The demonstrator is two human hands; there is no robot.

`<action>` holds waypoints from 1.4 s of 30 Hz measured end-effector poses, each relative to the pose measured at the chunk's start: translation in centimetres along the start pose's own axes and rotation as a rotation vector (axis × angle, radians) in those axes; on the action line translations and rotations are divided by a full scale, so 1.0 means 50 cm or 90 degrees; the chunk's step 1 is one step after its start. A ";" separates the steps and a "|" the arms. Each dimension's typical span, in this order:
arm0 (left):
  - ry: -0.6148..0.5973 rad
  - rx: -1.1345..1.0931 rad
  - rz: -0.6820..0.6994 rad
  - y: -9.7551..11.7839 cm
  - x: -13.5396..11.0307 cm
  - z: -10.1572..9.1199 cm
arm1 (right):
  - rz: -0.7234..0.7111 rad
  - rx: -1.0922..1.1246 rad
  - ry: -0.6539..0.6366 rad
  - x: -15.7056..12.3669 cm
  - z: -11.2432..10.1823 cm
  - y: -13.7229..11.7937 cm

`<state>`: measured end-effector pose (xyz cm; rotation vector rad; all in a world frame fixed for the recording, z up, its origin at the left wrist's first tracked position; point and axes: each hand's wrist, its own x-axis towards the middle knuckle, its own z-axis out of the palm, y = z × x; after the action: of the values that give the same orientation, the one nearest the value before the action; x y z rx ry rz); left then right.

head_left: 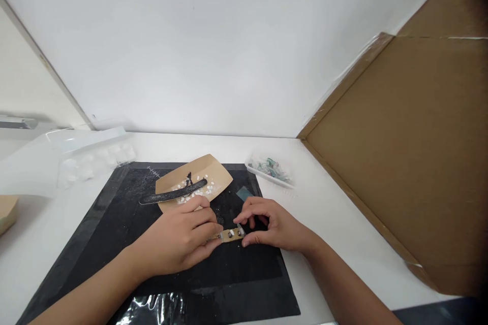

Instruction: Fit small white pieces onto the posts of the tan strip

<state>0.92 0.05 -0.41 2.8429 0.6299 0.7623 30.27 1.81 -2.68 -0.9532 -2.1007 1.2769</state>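
My left hand (pixel 188 233) is closed on the left end of a short tan strip (pixel 227 235), just above the black mat. Small dark round pieces and white bits sit along the strip. At its right end, the thumb and forefinger of my right hand (pixel 269 223) pinch a small clear piece (pixel 241 230), whose exact kind I cannot make out. Behind my left hand stands a tan paper tray (pixel 219 175) with white chips scattered in it. A black nail file (pixel 173 194) lies across the tray. A small greenish square (pixel 244 193) rests beyond my right fingers.
The black mat (pixel 229 299) lies on a white table. A clear plastic tub (pixel 270 170) of green and white packets stands back right. Clear plastic packaging (pixel 95 157) is at back left. A cardboard panel (pixel 400 147) rises on the right, a white wall behind.
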 end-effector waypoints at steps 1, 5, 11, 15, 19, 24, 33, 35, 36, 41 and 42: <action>-0.003 0.000 -0.002 0.000 0.000 0.001 | -0.001 0.000 0.000 0.000 0.000 0.000; -0.011 -0.001 -0.009 0.000 0.000 0.002 | -0.005 -0.005 0.006 -0.001 0.001 -0.001; -0.007 0.001 -0.002 0.000 0.001 0.001 | -0.013 -0.007 0.006 0.001 0.001 -0.001; -0.001 0.005 -0.004 0.000 0.002 -0.001 | -0.026 -0.035 0.004 0.001 0.000 -0.005; 0.024 0.021 0.012 -0.001 0.002 -0.003 | -0.069 -0.074 0.013 -0.001 0.000 -0.010; 0.027 0.054 0.007 -0.006 -0.007 0.000 | -0.121 -0.165 0.056 0.001 0.010 -0.014; 0.015 0.070 -0.008 -0.004 -0.005 0.001 | -0.126 -0.254 0.062 0.009 0.043 -0.028; 0.016 0.055 -0.010 0.000 -0.001 -0.002 | -0.121 -0.260 0.068 0.010 0.047 -0.028; 0.013 0.047 -0.010 0.002 0.001 -0.003 | -0.121 -0.258 0.069 0.010 0.049 -0.028; 0.008 0.017 -0.010 0.005 0.002 -0.004 | -0.118 -0.243 0.059 0.011 0.050 -0.027; 0.008 0.015 -0.010 0.005 0.002 -0.003 | -0.117 -0.242 0.058 0.011 0.050 -0.027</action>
<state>1.01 -0.13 -0.18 2.8527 0.6659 0.7751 27.72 0.46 -2.54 -0.9223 -2.3423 0.7433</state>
